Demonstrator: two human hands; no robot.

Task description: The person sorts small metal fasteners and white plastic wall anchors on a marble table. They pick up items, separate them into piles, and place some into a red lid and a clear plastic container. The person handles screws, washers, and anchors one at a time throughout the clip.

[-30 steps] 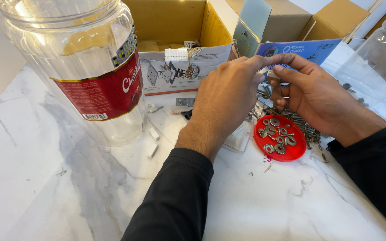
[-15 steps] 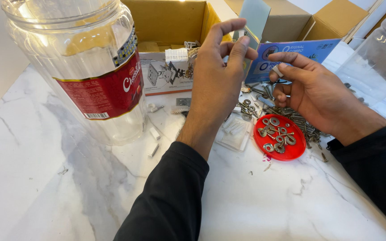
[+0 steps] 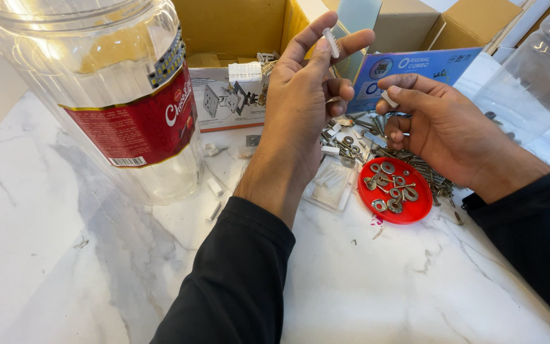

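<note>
On the white marble table point(image 3: 415, 293), a red lid point(image 3: 397, 191) of washers lies near, the right hand point(image 3: 444, 137) above it pinches a small white piece point(image 3: 388, 99), and farther left the raised left hand point(image 3: 303, 108) grips a white wall plug point(image 3: 331, 42) between its fingertips.

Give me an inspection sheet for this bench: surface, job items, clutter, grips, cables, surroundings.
Surface: white marble table, small chips and specks by the lid.
Job items: white plastic plug in left hand; second white piece in right hand; red lid holding washers and screws; loose screw pile beside it.
Clutter: big clear jar with red label, clear tray, stray white plugs.
Grips: left hand pinches plug at fingertips; right hand pinches its piece.
Cables: nothing seen.
Surroundings: open cardboard boxes, blue carton, second clear jar.
</note>
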